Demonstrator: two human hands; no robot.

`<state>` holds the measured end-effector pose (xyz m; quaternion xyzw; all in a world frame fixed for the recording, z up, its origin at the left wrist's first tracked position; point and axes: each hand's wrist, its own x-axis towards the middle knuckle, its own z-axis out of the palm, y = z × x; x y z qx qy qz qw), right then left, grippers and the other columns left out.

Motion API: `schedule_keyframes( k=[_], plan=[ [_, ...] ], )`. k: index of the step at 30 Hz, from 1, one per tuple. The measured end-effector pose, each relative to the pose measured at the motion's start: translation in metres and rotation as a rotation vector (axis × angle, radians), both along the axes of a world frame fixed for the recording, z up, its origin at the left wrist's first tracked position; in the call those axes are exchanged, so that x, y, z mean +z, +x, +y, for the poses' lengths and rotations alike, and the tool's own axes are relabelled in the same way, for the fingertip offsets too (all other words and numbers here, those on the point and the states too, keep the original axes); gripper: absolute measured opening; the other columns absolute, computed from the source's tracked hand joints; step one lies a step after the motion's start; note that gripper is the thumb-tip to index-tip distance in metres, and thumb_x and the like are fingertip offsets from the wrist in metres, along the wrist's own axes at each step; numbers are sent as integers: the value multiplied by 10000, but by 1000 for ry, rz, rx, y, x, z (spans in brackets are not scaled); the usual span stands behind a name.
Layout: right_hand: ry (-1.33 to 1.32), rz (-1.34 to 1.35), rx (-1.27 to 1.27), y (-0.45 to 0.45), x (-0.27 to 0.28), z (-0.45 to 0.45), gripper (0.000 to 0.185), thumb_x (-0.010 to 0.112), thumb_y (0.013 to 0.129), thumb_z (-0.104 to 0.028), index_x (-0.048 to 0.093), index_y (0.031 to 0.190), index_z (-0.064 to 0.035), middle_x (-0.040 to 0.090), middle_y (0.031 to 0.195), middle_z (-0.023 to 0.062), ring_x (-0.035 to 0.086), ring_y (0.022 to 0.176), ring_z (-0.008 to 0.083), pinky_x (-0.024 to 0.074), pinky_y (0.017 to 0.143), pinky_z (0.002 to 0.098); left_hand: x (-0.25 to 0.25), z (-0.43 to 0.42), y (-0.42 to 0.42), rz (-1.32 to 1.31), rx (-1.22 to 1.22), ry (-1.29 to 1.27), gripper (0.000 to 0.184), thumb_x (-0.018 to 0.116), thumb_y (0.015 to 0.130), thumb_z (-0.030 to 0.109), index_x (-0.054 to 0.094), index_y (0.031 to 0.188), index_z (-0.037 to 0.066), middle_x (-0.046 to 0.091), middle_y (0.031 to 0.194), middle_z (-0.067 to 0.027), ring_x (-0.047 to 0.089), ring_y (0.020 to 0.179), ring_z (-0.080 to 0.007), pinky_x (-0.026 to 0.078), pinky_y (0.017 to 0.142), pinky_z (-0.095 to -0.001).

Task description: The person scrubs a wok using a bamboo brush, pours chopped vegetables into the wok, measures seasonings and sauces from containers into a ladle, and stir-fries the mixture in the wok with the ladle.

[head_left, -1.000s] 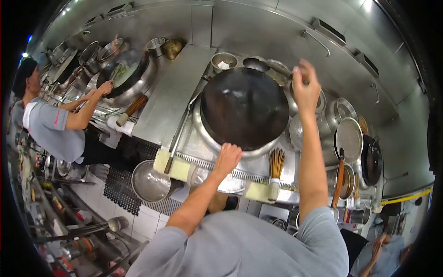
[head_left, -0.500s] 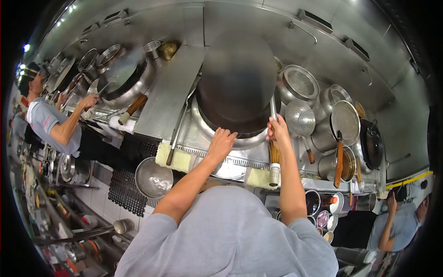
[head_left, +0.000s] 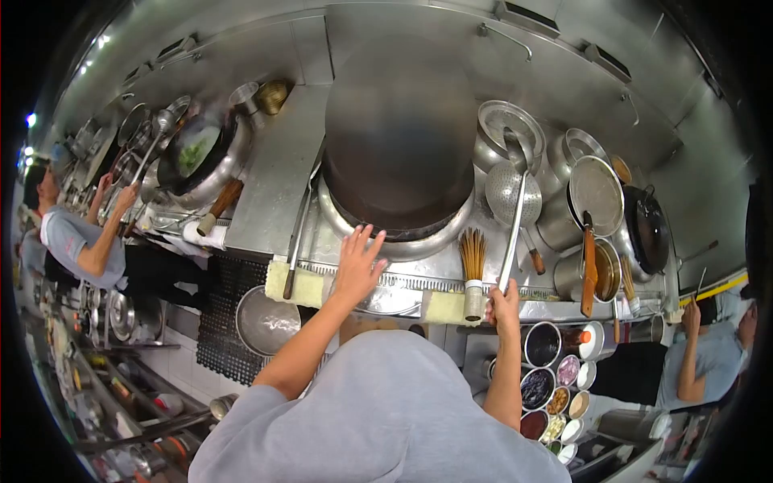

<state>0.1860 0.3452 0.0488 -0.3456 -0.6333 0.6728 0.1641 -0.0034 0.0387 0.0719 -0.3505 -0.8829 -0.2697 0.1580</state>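
Wok (head_left: 400, 189) in metal ring (head_left: 451, 231), mid-worktop (head_left: 278, 161); contents blurred, so what is done or left unclear. Left hand (head_left: 360, 264) open at near side, contact unclear. Right hand (head_left: 505, 307) grips ladle (head_left: 513, 229), right of wok.

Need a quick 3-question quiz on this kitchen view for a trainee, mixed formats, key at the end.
1. Multiple choice: what does the right hand hold?
a) the bristle brush
b) the long-handled ladle
c) the perforated strainer

2. True or false: the left hand is curled into a tight fist.

3. Fill in the colour: the food in the wok nearest the co-worker on the left is ____.

Key: 1 b; 2 false; 3 green
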Motion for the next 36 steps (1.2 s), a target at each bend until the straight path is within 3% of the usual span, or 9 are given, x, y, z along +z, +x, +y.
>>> schedule_keyframes(
  k=[9,15,21,22,24,28,33,35,36],
  plan=[
    [131,-154,-37,50,-40,-2,412,620,958,-98,437,1312,5,569,743,51,462,481,84,320,364,278,-31,-119,62,-198,315,60,498,667,891,88,548,1372,43,507,1378,-221,463,1284,-419,360,1104,-472],
    [66,-188,-47,47,-34,-7,358,628,949,-98,478,1256,9,565,752,58,445,449,92,325,382,282,-28,-98,45,-212,299,115,430,668,901,96,590,1322,54,529,1351,-200,488,1267,-383,393,1082,-448],
    [436,-181,-51,33,-72,28,405,643,933,-116,487,1271,44,644,983,177,636,824,266,513,747,369,-1,-21,9,-149,40,138,460,675,896,113,581,1344,70,511,1390,-185,469,1300,-377,365,1107,-471],
    [542,-109,3,28,-81,39,393,630,948,-110,472,1284,18,614,889,121,585,676,196,460,597,324,2,-9,4,-97,10,100,486,681,888,115,569,1358,71,503,1402,-183,454,1318,-381,356,1115,-481],
    [507,-86,70,17,-23,26,453,653,917,-112,476,1297,60,641,1122,276,631,1036,374,474,918,409,-5,6,-2,-58,-24,20,570,710,857,129,534,1396,66,484,1416,-192,400,1373,-401,338,1135,-495],
    [821,-222,98,15,-18,20,449,666,917,-127,492,1303,21,659,1083,289,654,1008,393,487,895,433,-30,11,-10,-127,-70,-20,650,737,822,161,505,1419,52,482,1392,-213,385,1376,-417,325,1153,-502],
    [571,-277,-28,28,5,-9,450,666,916,-110,489,1309,20,668,1086,276,651,1020,381,476,937,419,-27,19,-5,-147,-120,-14,660,744,821,164,498,1424,54,486,1397,-204,382,1381,-403,326,1158,-492],
    [658,-101,-186,37,1,-15,452,649,923,-75,459,1326,-2,674,1008,221,669,825,294,541,753,390,-25,22,-3,-139,-139,-31,651,738,829,161,498,1424,53,480,1411,-199,383,1382,-398,322,1158,-496],
    [222,-107,-234,41,28,-23,431,624,932,-40,432,1318,-33,627,872,139,583,573,174,498,491,317,-25,21,-3,-141,-145,-20,642,732,834,155,500,1424,53,485,1410,-195,387,1379,-392,319,1153,-506]
  ],
)
